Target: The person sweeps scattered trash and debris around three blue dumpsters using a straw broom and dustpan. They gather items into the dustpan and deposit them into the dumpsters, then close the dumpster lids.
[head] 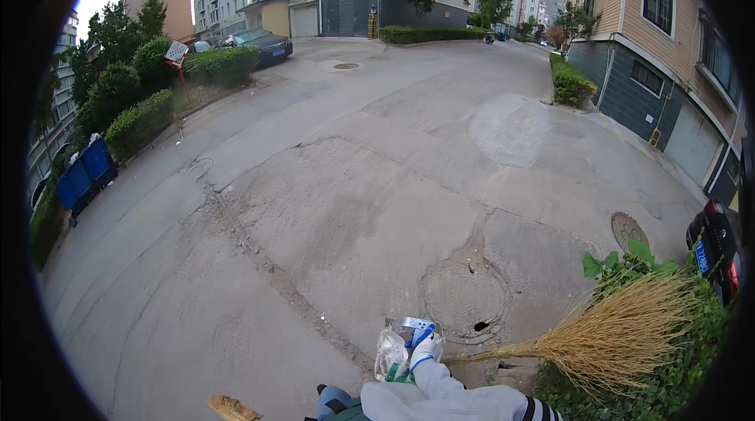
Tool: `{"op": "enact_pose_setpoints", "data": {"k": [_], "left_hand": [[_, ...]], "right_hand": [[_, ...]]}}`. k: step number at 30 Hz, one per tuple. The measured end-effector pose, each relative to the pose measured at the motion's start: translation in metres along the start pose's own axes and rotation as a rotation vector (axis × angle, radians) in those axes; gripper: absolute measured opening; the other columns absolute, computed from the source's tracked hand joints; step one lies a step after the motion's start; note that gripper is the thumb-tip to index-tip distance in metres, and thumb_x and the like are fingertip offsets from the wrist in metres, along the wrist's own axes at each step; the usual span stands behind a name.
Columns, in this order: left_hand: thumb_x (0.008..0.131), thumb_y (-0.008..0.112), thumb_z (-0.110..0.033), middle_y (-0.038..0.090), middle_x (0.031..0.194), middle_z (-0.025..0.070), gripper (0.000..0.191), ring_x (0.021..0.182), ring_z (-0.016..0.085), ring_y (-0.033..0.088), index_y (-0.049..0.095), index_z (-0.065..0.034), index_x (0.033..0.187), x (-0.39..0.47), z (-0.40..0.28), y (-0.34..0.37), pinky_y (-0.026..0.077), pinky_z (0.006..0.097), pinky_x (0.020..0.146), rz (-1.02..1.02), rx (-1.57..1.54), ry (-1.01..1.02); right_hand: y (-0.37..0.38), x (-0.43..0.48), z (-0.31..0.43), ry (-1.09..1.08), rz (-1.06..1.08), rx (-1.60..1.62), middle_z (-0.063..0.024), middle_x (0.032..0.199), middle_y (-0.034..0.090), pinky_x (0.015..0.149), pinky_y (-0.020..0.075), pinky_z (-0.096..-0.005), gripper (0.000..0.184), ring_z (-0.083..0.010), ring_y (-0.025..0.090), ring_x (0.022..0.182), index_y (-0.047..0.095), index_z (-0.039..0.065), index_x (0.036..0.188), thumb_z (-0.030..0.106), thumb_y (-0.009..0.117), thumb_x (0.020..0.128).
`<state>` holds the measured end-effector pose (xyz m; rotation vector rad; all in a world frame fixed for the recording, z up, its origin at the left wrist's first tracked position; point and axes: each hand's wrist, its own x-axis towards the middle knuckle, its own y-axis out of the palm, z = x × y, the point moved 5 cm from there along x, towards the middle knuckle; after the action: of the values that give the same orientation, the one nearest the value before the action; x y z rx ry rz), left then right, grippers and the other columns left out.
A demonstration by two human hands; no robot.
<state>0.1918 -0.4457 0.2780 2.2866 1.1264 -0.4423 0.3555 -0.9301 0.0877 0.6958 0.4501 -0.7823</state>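
My right hand point(426, 348), in a white glove with blue trim, is closed around the blue grip of a blue and grey tool point(417, 324), whose exact kind I cannot make out. Beside it hangs a crumpled clear plastic bag point(390, 352), with something green below. A large straw broom point(613, 326) extends to the right, its thin handle running in behind the gloved hand. Whether the same hand also grips that handle is hidden. My left hand is out of view. Another straw broom head point(233, 408) pokes in at the bottom left.
A round manhole cover point(465, 297) with a hole at its rim lies just ahead. A rubble-filled crack point(271, 267) crosses the concrete pavement. Leafy plants point(660, 356) and a parked black car point(714, 250) are at right. Blue wheeled bins point(87, 176) stand at left.
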Motion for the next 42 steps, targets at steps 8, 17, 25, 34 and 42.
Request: {"op": "enact_pose_setpoints", "data": {"k": [8,17,25,34,42], "left_hand": [[0.092,0.044,-0.047,0.047,0.060,0.0000,0.036,0.047,0.012,0.043,0.054,-0.0131,0.090,0.274,-0.045,0.155,0.031,0.0235,0.039,0.171,0.079,0.015],[0.092,0.043,-0.047,0.046,0.059,0.0002,0.036,0.046,0.013,0.043,0.054,-0.0135,0.089,0.499,-0.073,0.361,0.030,0.0238,0.038,0.442,0.248,-0.035],[0.091,0.050,-0.038,0.055,0.072,0.0042,0.029,0.057,0.015,0.051,0.056,-0.0113,0.102,0.560,-0.025,0.530,0.040,0.0267,0.044,0.761,0.361,-0.207],[0.081,0.066,-0.046,0.055,0.067,-0.0003,0.046,0.047,0.007,0.046,0.058,-0.0030,0.096,0.491,0.067,0.543,0.036,0.0185,0.039,1.138,0.813,-0.735],[0.085,0.062,-0.046,0.055,0.074,0.0040,0.042,0.045,0.009,0.044,0.053,-0.0072,0.100,0.398,0.019,0.378,0.034,0.0212,0.037,1.697,1.374,-0.734]], "right_hand": [[0.053,0.111,-0.030,-0.232,-0.443,-0.428,-0.0120,0.078,0.064,0.056,0.0457,-0.0370,0.041,-0.0276,0.058,0.065,0.062,0.004,0.088,0.043,0.049,0.091],[0.100,0.110,-0.057,-0.230,-1.103,-0.815,-0.0145,0.086,0.066,0.069,0.0479,-0.0393,0.039,-0.0318,0.060,0.079,0.063,0.002,0.096,0.039,0.051,0.090],[0.110,0.078,-0.161,-0.183,-1.442,-0.819,-0.0167,0.094,0.068,0.081,0.0498,-0.0413,0.039,-0.0354,0.062,0.091,0.064,0.000,0.102,0.035,0.052,0.089],[0.169,-0.092,-0.378,0.007,-1.066,-0.027,-0.0070,0.064,0.061,0.050,0.0482,-0.0330,0.018,-0.0186,0.058,0.053,0.068,0.008,0.092,0.022,0.058,0.086],[0.297,-0.367,-0.650,0.027,-1.225,1.187,0.0010,0.052,0.032,0.042,0.0333,-0.0322,0.071,-0.0161,0.033,0.042,0.068,0.007,0.086,0.069,0.032,0.088]]}}
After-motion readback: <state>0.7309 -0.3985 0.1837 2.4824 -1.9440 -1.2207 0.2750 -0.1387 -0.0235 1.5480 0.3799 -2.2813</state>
